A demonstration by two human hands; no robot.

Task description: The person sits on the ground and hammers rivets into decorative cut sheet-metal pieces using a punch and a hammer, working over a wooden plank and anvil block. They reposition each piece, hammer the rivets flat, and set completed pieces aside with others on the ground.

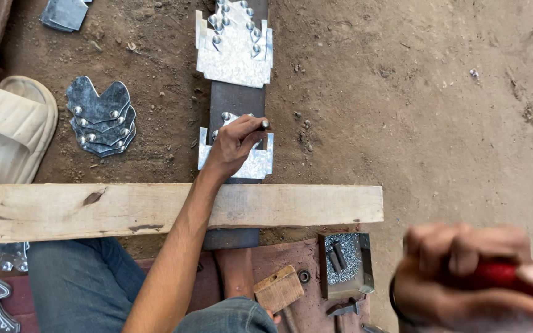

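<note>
Ground: bare brown dirt (439, 123), packed, pebbled and uneven, filling the whole view; no walls seen. Landmark: a pale wooden plank (303, 206) lay crosswise on the dirt. A dark steel bar (235, 102) ran out from under the plank's far edge toward the top of the view, its near end showing again below the plank. On the bar, just beyond the plank, sat a shiny notched metal plate (260, 163); the left hand (232, 145), forearm crossing over the plank, was curled around a short dark punch (260, 125) held on that plate. Farther along the bar from the plank lay a second shiny plate (234, 52) studded with rivets. Left of the bar, beyond the plank, a stack of dark riveted plates (100, 117) lay beside a cream sandal (10, 132). More grey plates (64, 12) lay at the top left edge. Near side of the plank: a blue-trousered knee (78, 280), a wooden block (279, 288), and a small metal tray (345, 262) of tiny shiny bits. The right hand (464, 253), blurred, was wrapped tight around a red handle (513, 277) at the lower right, below the plank's right end. Open room: the broad dirt stretch right of the bar and beyond the plank held only pebbles.
</note>
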